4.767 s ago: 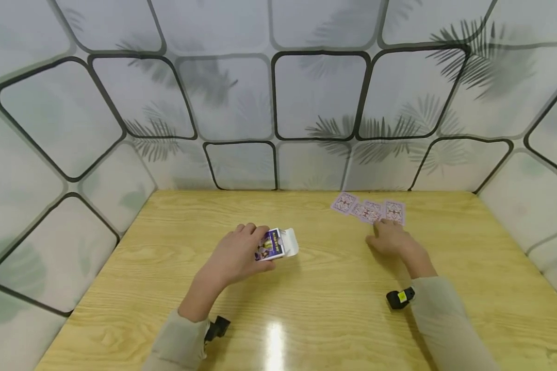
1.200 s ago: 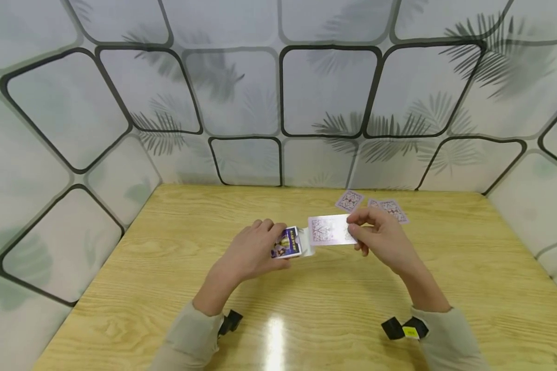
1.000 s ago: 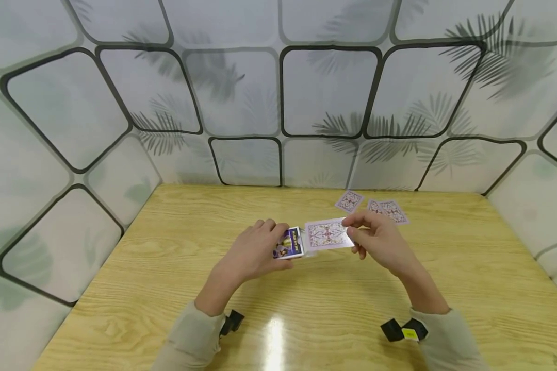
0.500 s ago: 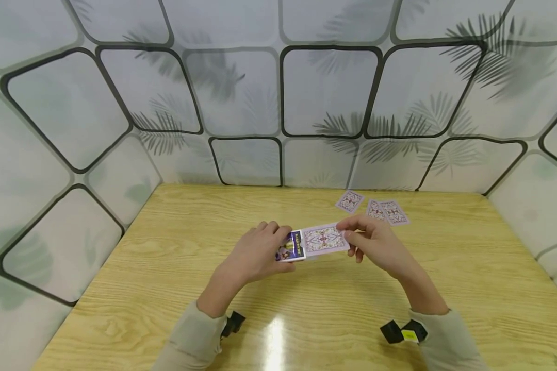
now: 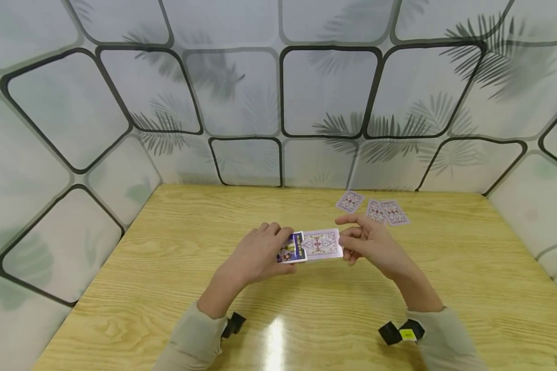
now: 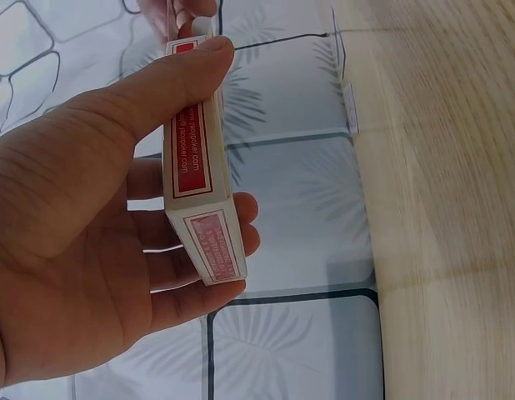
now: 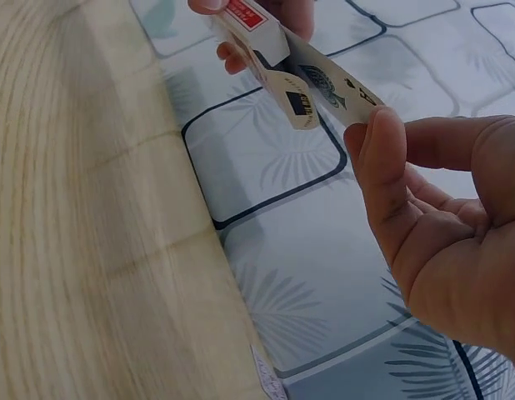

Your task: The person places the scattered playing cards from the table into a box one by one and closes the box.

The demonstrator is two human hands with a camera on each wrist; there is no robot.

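My left hand [image 5: 252, 257] holds a purple-fronted playing card box [image 5: 293, 248] above the table, thumb on one narrow side and fingers on the other. In the left wrist view the box's red and white edge [image 6: 191, 154] faces the camera. A playing card [image 5: 322, 243], patterned back up, sits partly inside the box's open end. My right hand [image 5: 376, 250] pinches the card's outer end between thumb and a finger, index finger lifted above. The right wrist view shows the card's underside [image 7: 328, 83] with a spade, above the box's open flap [image 7: 295, 100].
Three patterned cards lie face down at the back right of the wooden table [image 5: 190, 216]: one card [image 5: 350, 201] by itself, and a second [image 5: 375, 210] overlapping a third [image 5: 395, 213]. A printed backdrop [image 5: 241, 103] stands behind and beside the table.
My right hand has picked up a card from the back right and brought it to the box. Over the last second the card has slid left, partly into the box; my index finger has lifted.
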